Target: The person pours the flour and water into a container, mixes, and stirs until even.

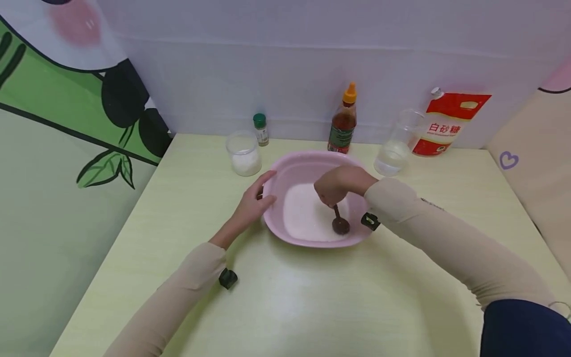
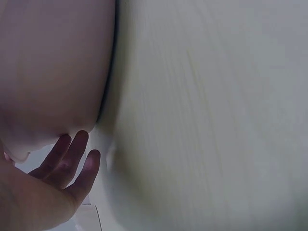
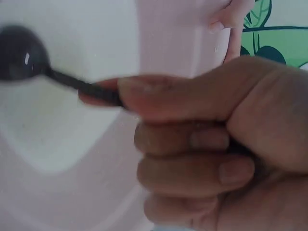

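Observation:
A pink plastic basin [image 1: 312, 243] sits on the table with white, milky contents [image 1: 308, 213] in it. My left hand [image 1: 251, 204] grips its left rim, the thumb over the edge. In the left wrist view, the fingers [image 2: 77, 159] of that hand lie against the basin's outer wall [image 2: 53, 72]. Over the basin, my right hand [image 1: 341, 184] holds a dark brown spoon [image 1: 341, 225] by its handle. The right wrist view shows thumb and forefinger pinching the handle, the other fingers curled. The round bowl of the spoon [image 3: 21, 53] is blurred; whether it touches the contents I cannot tell.
Behind the basin stand a glass of white stuff [image 1: 245, 159], a green-capped shaker [image 1: 260, 130], a sauce bottle with orange cap [image 1: 342, 126], a clear pitcher-like glass with liquid [image 1: 393, 154] and a red-and-white sugar pouch [image 1: 446, 126]. A curtain [image 1: 290, 84] hangs at the back.

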{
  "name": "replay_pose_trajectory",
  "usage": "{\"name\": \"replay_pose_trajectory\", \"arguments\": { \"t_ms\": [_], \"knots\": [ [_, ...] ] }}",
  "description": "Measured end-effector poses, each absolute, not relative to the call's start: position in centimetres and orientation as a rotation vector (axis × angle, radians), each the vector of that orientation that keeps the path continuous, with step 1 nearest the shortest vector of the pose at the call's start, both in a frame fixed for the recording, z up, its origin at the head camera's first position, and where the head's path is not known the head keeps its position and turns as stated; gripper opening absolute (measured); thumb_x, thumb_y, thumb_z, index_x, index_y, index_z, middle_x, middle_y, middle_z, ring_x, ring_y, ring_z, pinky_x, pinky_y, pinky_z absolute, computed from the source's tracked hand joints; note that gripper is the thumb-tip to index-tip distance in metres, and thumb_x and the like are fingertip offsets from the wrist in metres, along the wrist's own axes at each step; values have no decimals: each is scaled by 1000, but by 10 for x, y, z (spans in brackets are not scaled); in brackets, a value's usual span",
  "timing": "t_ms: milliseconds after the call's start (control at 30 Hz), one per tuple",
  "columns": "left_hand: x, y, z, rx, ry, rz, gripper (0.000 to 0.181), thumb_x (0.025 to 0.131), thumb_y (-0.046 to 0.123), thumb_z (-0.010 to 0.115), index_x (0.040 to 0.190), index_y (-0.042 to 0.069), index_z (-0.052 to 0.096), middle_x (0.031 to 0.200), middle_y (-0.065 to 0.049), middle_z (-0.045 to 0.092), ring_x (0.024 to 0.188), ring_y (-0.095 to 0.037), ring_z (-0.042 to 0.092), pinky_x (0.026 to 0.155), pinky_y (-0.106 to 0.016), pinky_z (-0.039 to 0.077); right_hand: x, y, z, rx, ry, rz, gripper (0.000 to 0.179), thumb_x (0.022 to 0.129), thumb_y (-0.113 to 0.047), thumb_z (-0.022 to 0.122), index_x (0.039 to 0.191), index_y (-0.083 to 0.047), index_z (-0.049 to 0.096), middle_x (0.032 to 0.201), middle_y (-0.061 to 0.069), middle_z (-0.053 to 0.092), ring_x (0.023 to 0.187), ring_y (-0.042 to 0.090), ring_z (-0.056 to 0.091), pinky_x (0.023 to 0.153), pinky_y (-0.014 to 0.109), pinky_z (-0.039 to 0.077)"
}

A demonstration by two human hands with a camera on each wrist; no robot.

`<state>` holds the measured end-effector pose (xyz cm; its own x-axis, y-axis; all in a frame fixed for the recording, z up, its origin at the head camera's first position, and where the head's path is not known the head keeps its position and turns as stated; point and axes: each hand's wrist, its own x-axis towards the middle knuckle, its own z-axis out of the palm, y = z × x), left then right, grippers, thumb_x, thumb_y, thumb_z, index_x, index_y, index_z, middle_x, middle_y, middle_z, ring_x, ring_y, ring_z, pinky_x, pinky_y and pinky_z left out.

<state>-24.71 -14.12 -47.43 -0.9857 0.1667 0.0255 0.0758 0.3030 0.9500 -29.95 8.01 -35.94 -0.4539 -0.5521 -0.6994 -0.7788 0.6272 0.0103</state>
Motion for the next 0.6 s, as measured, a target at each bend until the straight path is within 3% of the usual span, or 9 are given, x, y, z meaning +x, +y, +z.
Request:
{"name": "replay_pose_trajectory", "arguments": {
  "t_ms": [133,267,333,500,600],
  "knots": [
    [-247,-141,-473,232,2469,1791,68,91,7,56,155,23,37,153,-21,43,124,-39,56,92,-44,59,-307,81,-366,-1067,2129,144,19,92,-4,58,86,-8,76,80,2,69,70,7,49,63,19,39],
    [-247,-142,-471,236,2474,1784,69,91,7,56,155,23,38,153,-20,43,124,-38,56,93,-43,58,-313,79,-378,-1159,2177,-128,20,96,-5,56,94,-3,76,94,15,71,74,9,48,66,19,38],
    [-248,-142,-471,240,2473,1785,69,90,7,56,155,24,38,154,-19,43,124,-38,56,94,-43,58,-314,77,-383,-1217,2224,-207,20,97,-4,56,94,-1,75,92,16,70,72,9,47,65,18,37],
    [-249,-143,-471,251,2467,1805,70,90,7,56,155,23,37,155,-20,41,127,-40,55,94,-43,58,-316,72,-383,-1241,2409,-102,19,94,-2,54,86,-2,71,69,1,55,64,10,42,59,19,30],
    [-248,-144,-471,242,2466,1812,69,90,6,56,155,22,37,154,-22,42,126,-41,56,92,-43,59,-318,74,-376,-1121,2572,66,18,93,-5,52,87,-8,69,69,-3,50,66,13,45,58,22,33]
  ]
}}
